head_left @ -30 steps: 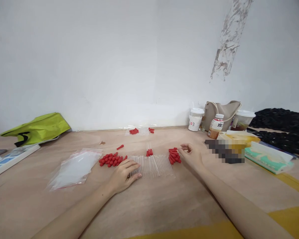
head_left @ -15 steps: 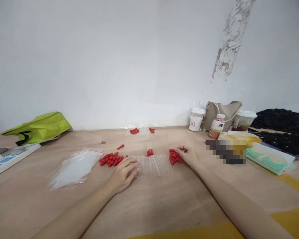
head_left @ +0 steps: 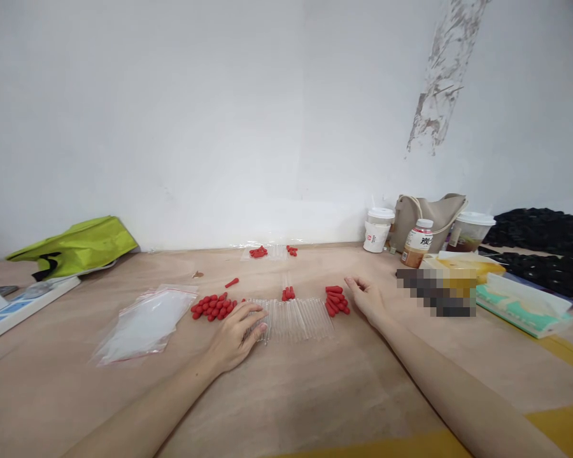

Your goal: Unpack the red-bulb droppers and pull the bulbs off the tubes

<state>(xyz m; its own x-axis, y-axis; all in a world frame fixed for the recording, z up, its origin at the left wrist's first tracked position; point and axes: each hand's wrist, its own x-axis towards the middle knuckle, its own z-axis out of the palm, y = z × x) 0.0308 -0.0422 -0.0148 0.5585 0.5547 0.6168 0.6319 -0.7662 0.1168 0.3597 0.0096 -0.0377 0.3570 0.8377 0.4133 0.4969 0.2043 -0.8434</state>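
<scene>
A row of thin clear tubes [head_left: 298, 319] lies side by side on the table. My left hand [head_left: 236, 334] rests over the row's left end, thumb apart from the fingers, none of them wrapped round a tube. Close by its fingertips is a pile of red rubber dropper bulbs [head_left: 213, 306]. A smaller heap of red bulbs [head_left: 337, 301] sits at the row's right end. Just right of that heap, my right hand [head_left: 367, 299] is open and apart from it, with nothing visible in its fingers. Several red bulbs [head_left: 288, 293] with tubes lie behind the row.
Clear zip bags [head_left: 146, 324] lie at left, near a power strip [head_left: 33, 302] and a lime-green bag [head_left: 83, 245]. By the wall is a clear packet [head_left: 277, 252] with red bulbs. Cups [head_left: 378, 230], a bottle [head_left: 417, 243] and a tissue pack [head_left: 523, 306] stand right.
My right hand has drawn back slightly to the right, off the right heap of bulbs. The heap's top bulb has shifted a little. My left hand stays over the tubes.
</scene>
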